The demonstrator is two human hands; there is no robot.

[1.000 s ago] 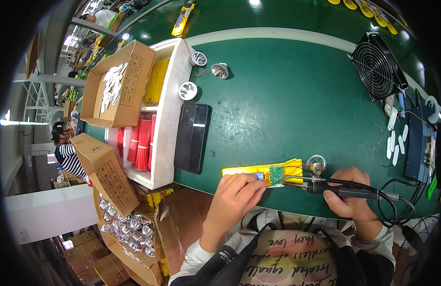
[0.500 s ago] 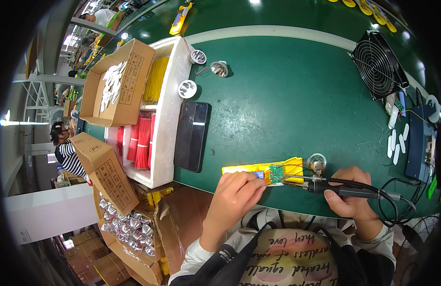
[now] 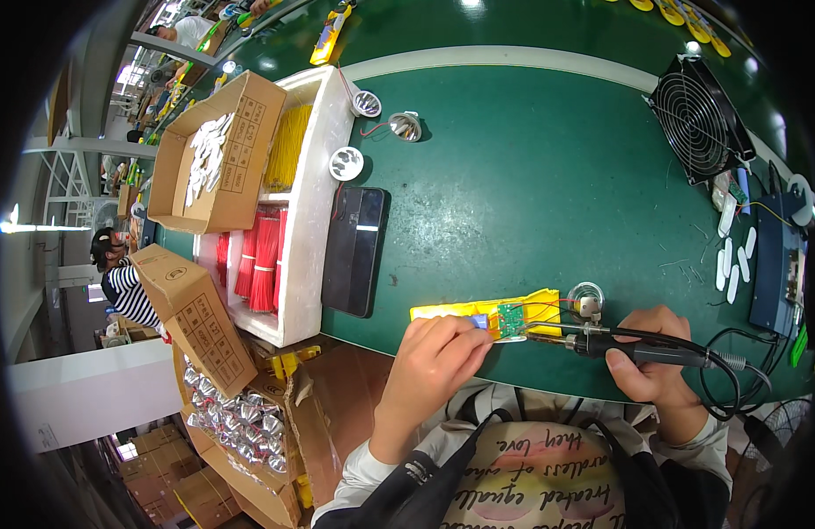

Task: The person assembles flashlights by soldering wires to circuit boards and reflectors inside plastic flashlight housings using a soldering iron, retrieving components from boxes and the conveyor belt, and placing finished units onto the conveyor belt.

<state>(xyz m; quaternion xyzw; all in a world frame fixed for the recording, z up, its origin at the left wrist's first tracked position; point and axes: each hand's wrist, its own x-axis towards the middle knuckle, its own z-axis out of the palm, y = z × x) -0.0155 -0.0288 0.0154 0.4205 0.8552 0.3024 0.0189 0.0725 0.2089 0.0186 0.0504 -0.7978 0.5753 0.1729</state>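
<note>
My right hand (image 3: 650, 375) grips the black handle of a soldering iron (image 3: 636, 350). Its metal tip points left and meets the lower right edge of a small green circuit board (image 3: 511, 317), as far as I can tell. The board lies in a yellow plastic lamp housing (image 3: 543, 306), beside a blue part (image 3: 480, 322). Thin wires run from the board to a round clear lamp reflector (image 3: 586, 293) at the right end. My left hand (image 3: 434, 366) is closed in a pinch over the housing's left part; its fingertips hide what they hold, close to the board.
A white foam box (image 3: 301, 264) with bundled red and yellow wires stands left, next to a black phone (image 3: 356, 251). Several reflectors (image 3: 405, 128) lie beyond. At right are a black fan (image 3: 700, 122), white strips (image 3: 733, 284), a blue soldering station (image 3: 775, 282) and the looping iron cable (image 3: 733, 388).
The soldering iron and my right hand have shifted very slightly, with the tip a touch lower at the board. My left hand keeps its place.
</note>
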